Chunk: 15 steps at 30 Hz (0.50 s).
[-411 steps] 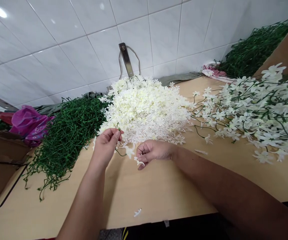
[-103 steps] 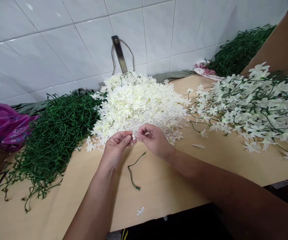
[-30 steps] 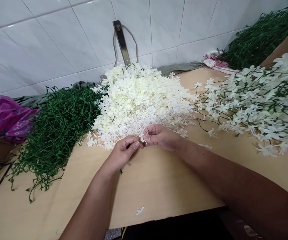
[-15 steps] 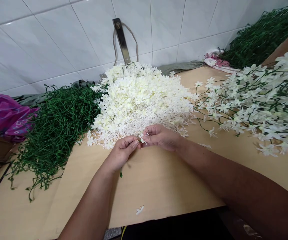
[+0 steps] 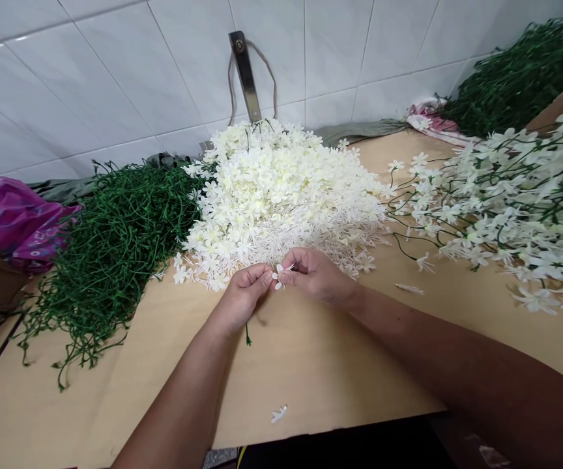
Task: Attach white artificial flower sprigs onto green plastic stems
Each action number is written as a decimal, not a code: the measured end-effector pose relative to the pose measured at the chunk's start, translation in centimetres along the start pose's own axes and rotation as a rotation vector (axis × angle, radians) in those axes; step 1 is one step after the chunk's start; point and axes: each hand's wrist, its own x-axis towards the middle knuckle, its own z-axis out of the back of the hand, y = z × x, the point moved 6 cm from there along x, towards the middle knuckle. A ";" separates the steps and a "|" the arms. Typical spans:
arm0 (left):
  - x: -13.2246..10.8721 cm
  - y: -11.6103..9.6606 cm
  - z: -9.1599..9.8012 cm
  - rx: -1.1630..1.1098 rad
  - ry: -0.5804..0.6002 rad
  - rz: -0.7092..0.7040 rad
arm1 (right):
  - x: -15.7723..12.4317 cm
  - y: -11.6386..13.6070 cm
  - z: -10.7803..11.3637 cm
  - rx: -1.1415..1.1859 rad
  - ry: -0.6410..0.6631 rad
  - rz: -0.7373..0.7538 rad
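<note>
My left hand (image 5: 246, 294) is closed in a pinch on a green plastic stem (image 5: 247, 333), whose lower end hangs below the fingers. Right at its fingertips, a small white artificial flower (image 5: 278, 276) sits between the two hands. My right hand (image 5: 317, 276) pinches that flower from the other side, with thin white stamen threads showing at the fingers. Part of the join between stem and flower is hidden by the fingertips. Just beyond both hands lies a big heap of loose white blossoms (image 5: 272, 176), with a mass of white stamens (image 5: 301, 234) along its near side.
Green stems (image 5: 120, 247) are piled at the left beside a purple plastic bag (image 5: 12, 215). Finished white flowers on stems (image 5: 516, 208) lie at the right, more green stems (image 5: 520, 71) behind. A loose petal piece (image 5: 279, 413) lies near the cardboard's front edge.
The white flower between my hands now shows its petals more openly, facing me. Both hands keep their pinch in nearly the same place. The whole view has shifted slightly.
</note>
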 end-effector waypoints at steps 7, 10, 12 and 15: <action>0.1 -0.2 -0.2 0.033 -0.024 -0.013 | 0.2 -0.5 0.0 0.100 -0.023 -0.043; 0.2 -0.3 -0.3 0.047 -0.036 -0.032 | 0.2 -0.5 0.1 0.095 -0.045 -0.032; 0.2 -0.2 -0.4 0.059 -0.041 -0.035 | 0.2 -0.5 0.0 0.077 -0.035 -0.027; 0.1 -0.1 -0.5 0.085 -0.045 -0.043 | 0.2 -0.5 -0.1 0.010 -0.009 0.000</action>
